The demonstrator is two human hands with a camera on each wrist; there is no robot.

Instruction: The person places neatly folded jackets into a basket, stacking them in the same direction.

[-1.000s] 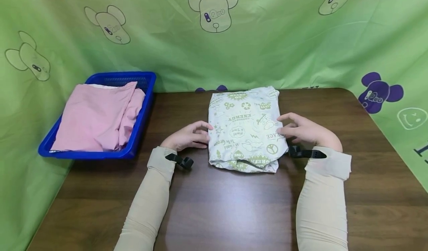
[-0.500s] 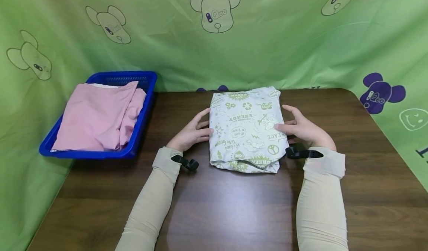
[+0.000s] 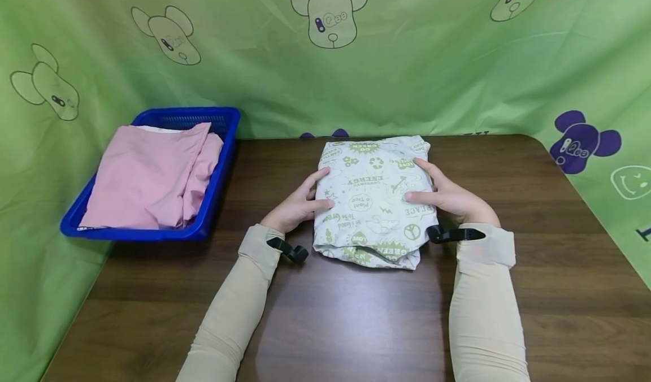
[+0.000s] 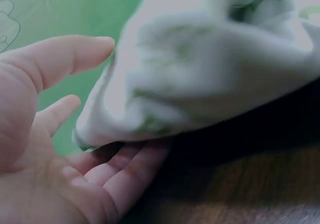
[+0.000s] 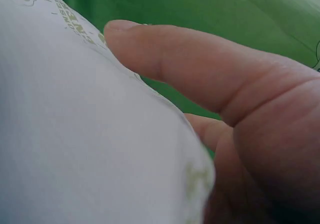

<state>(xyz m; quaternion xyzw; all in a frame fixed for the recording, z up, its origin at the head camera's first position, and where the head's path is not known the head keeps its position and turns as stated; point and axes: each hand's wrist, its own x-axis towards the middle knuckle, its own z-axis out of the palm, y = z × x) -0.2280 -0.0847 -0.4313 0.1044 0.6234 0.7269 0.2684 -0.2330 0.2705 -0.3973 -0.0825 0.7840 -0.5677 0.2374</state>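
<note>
A folded white cloth with green printed words and doodles (image 3: 368,201) lies between my two hands at the middle of the table. On its left edge, my left hand (image 3: 295,207) grips the bundle with the thumb on top; the left wrist view shows several fingers (image 4: 132,171) reaching under the raised edge. My right hand (image 3: 458,201) holds the opposite edge, its thumb (image 5: 165,54) over the upper face. Most of that hand's other fingers are hidden beneath the cloth.
To the left stands a blue plastic basket (image 3: 195,232) with folded pink cloth (image 3: 147,178) inside. A green printed curtain (image 3: 244,60) hangs behind and around the brown wooden table (image 3: 356,337).
Both hands have closed in from the sides, and their fingers have slid under the cloth with the thumbs on top. The cloth has risen slightly and shifted a little toward me.
</note>
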